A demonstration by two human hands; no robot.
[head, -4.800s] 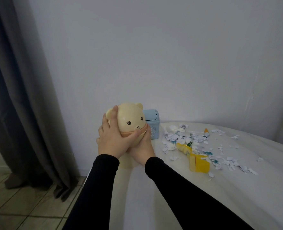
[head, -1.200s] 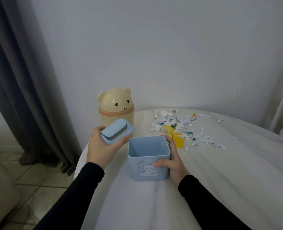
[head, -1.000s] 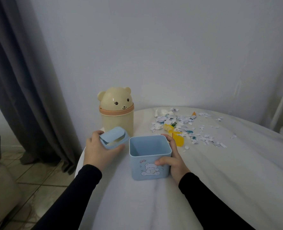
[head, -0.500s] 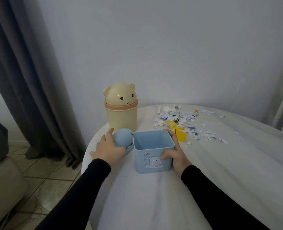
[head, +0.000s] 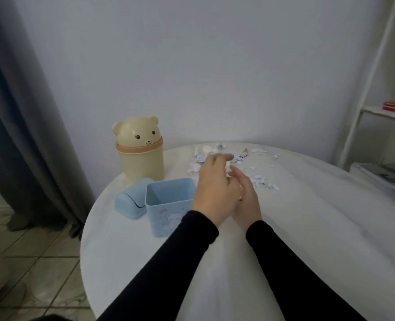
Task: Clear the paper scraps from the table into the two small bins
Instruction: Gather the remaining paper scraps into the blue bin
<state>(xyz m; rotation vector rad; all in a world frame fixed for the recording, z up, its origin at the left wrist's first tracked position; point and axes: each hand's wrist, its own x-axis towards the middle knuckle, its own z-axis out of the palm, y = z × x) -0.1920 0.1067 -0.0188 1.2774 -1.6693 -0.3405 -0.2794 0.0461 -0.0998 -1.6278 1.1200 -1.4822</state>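
Mid-frame, the blue bin (head: 168, 205) stands uncovered, its lid (head: 131, 201) parked at its left, ready for scraps (head: 259, 179). The left hand (head: 212, 193) and right hand (head: 245, 198) reach toward them, loose, seemingly empty.

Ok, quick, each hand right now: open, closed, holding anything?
Left hand: open, fingers extended, holding nothing, over the scattered white paper scraps.
Right hand: open, nothing visibly held, partly hidden behind the left.

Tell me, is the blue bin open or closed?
Open. The blue bin has no top on; you can see inside it. Its lid lies on the table beside it.
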